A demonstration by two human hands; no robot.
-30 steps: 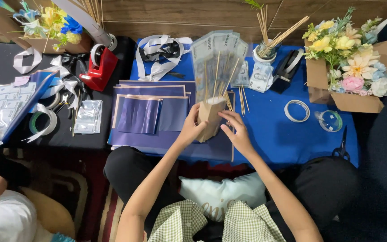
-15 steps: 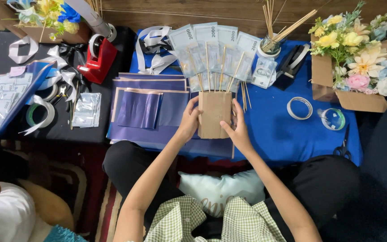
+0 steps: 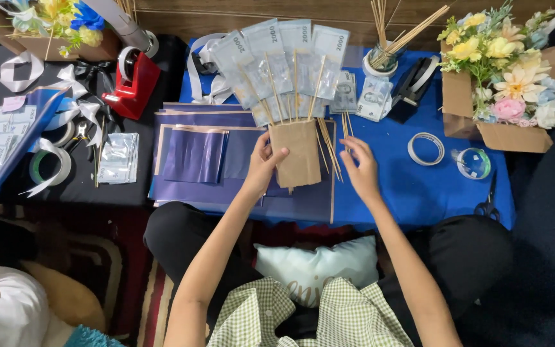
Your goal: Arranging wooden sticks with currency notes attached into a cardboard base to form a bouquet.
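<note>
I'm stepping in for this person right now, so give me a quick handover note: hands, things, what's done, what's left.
Left hand grips the brown paper wrap, which lies on the purple sheets.
Right hand is open beside the wrap, on the loose skewers.
Done: banknotes on skewers fan out of the wrap's top.
Left, probably: adding the loose skewers and closing the wrap; tape rolls lie on the blue cloth.

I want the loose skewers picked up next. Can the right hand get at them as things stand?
Probably yes: the right hand hovers empty right beside the loose skewers, with nothing lying between them.
</note>
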